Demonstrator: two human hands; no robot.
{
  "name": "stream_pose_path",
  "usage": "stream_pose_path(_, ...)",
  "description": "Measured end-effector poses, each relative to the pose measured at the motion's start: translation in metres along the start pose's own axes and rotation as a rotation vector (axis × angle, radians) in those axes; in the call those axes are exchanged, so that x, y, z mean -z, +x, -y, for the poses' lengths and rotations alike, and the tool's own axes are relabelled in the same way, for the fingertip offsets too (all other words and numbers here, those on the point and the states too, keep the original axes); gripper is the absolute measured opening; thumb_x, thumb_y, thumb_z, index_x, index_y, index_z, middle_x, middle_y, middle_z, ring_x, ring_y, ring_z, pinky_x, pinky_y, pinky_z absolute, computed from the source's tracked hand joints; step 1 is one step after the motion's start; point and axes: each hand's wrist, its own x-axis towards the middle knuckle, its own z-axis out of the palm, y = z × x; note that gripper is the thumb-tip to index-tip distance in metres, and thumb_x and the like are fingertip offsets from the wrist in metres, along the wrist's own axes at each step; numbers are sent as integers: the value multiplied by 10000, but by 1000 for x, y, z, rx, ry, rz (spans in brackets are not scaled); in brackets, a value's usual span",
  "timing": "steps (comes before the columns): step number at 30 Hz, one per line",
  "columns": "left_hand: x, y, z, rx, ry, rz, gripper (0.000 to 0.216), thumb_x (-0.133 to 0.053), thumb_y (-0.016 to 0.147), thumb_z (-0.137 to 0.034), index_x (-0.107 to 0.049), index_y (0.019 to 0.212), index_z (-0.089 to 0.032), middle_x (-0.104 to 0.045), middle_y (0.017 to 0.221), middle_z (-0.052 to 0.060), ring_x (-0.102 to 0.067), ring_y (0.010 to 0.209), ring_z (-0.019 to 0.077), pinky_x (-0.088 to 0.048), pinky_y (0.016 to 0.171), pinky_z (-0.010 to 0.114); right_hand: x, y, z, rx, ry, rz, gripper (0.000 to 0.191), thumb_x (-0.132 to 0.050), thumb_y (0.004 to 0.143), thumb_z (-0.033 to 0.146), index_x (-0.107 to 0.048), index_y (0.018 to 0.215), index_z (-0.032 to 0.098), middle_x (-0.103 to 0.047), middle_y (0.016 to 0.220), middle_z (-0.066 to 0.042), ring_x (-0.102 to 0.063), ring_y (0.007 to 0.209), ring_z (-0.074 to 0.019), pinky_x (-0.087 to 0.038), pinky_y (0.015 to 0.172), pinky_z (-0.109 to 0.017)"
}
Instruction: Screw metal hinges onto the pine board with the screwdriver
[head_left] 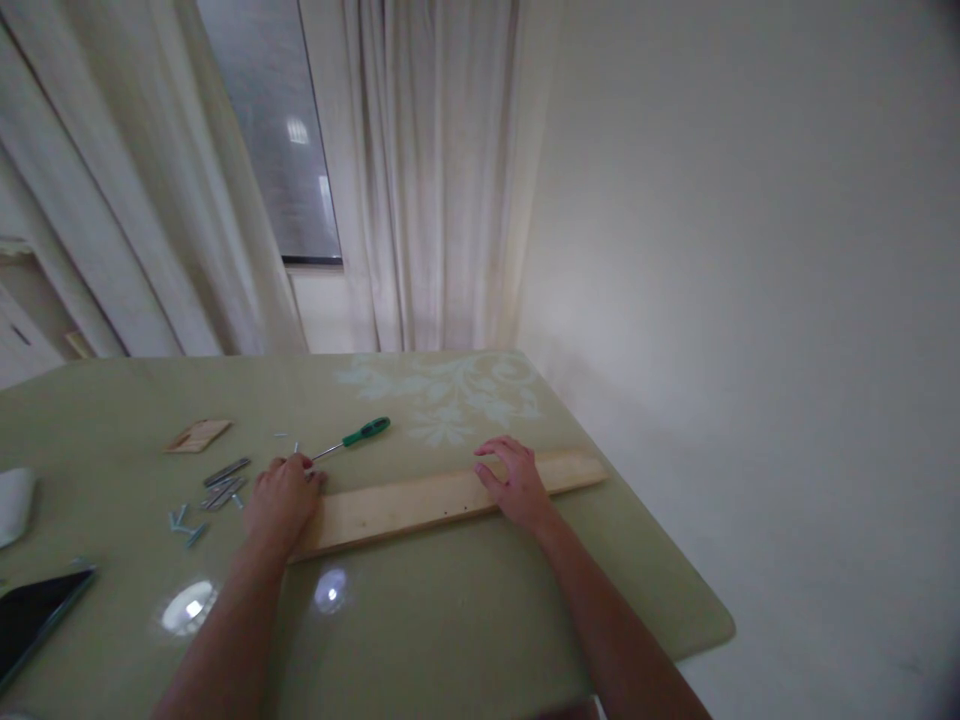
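A long, pale wooden board (420,503) lies flat across the table, with small dark holes near its front edge. My left hand (281,503) is at the board's left end, covering its far corner. Its fingers are curled together, and what they hold, if anything, is hidden. Just beyond them, the metal shaft of a green-handled screwdriver (367,431) points toward the fingertips. My right hand (517,483) is over the right half of the board, thumb and fingers apart, with nothing between them.
Left of the board lie several screws (196,535) and grey metal pieces (223,493). Farther back is a small wooden piece (199,436). A dark flat device (37,615) and a white object (15,505) sit at the left. A wall (735,330) borders the table's right side.
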Motion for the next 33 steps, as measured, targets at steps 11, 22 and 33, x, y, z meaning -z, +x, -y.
stream_pose_path(11,-1,9,5,-7,-26,126,287,-584,875,-369,-772,921,-157,-788,1066,203,-726,1074,380,-535,923,437,-7,-1,3,-8,32,-23,86,-686,941,259,-722,1007,219,-748,1051,-56,-671,1082,-229,-428,1011,-416)
stream_pose_path(22,6,1,-6,1,-179,50,246,-515,906,-324,-700,927,-163,-785,1024,219,-733,1006,395,-536,845,469,-11,-1,11,-14,81,5,79,-684,932,263,-722,981,214,-738,1021,-74,-667,1064,-253,-434,999,-440)
stream_pose_path(33,-3,-63,-117,-392,-1050,112,335,-809,750,-489,-694,929,-230,-758,809,29,-729,789,226,-579,790,350,-24,-6,37,-43,523,108,394,-750,923,497,-725,1205,223,-752,1056,-62,-699,899,-183,-535,800,-308)
